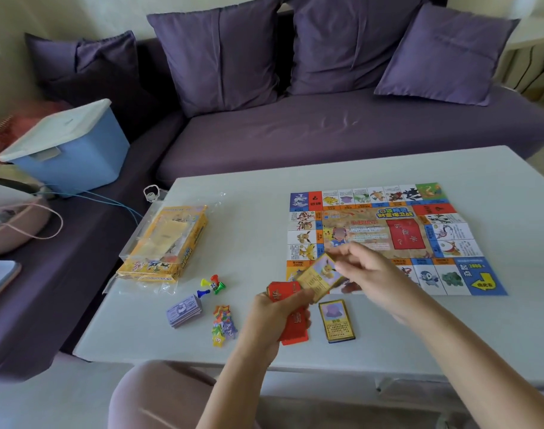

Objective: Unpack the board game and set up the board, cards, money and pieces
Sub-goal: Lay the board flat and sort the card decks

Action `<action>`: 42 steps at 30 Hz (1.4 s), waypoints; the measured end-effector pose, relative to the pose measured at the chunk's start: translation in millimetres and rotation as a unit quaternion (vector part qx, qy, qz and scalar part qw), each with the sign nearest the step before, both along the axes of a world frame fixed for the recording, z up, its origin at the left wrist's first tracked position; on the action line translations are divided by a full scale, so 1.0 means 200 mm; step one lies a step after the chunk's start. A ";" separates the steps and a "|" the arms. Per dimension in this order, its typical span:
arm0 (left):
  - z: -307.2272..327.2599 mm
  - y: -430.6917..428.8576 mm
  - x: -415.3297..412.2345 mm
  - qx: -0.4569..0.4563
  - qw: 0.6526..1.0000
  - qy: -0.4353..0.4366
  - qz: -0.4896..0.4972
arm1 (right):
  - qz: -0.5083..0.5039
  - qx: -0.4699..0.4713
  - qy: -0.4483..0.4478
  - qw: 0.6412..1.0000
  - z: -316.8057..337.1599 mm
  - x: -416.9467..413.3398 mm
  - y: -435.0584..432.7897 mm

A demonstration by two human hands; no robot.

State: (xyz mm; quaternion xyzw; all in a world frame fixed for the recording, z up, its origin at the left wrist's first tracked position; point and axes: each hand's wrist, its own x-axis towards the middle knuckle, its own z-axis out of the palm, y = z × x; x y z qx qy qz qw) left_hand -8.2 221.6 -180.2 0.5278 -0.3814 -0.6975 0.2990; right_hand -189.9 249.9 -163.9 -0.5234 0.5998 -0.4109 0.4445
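Right hand (368, 272): fingers and thumb pinched together on one yellow card (318, 280), held tilted just above the board's near edge. I take it the card is being dealt off the bundle.
Left hand (272, 315): curled round a bundle of red cards (295, 331), low over the counter (450, 335). It probably serves as the holder while the other hand sorts.
Yellow pile (337, 320): face-up cards lying flat just right of the left hand, likely where the pinched card goes, which would keep the yellow cards apart from the red.
Board (388, 236): unfolded and flat on the right half of the counter, its centre marked with a red card space.
Pawns and die (213, 284): coloured pawns lying in a loose huddle with a die, left of the hands and not yet on the board.
Money (185, 309): a purple stack of notes near the counter's left edge.
Tokens (222, 325): a bright heap of small cut-outs between the money and the left hand.
Box (165, 243): yellow, lying in its clear wrapper on the far left of the counter.
Stage: unpacking looks largely done, with card sorting in hand.
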 end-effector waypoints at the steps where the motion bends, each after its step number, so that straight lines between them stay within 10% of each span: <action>1: -0.01 0.02 0.00 -0.001 1.000 -0.008 -0.016 | 0.007 0.004 0.029 1.000 -0.02 0.00 0.01; 11: -0.05 0.01 0.04 0.047 0.998 -0.026 -0.043 | 0.151 0.007 0.268 0.952 -0.13 -0.01 -0.02; 34: -0.07 0.02 0.00 0.116 0.992 0.009 -0.048 | 0.256 -0.012 0.452 0.855 -0.24 -0.01 0.07; 42: -0.01 0.00 0.08 0.199 0.966 0.153 0.064 | 0.270 -0.021 0.502 0.821 -0.23 0.03 0.08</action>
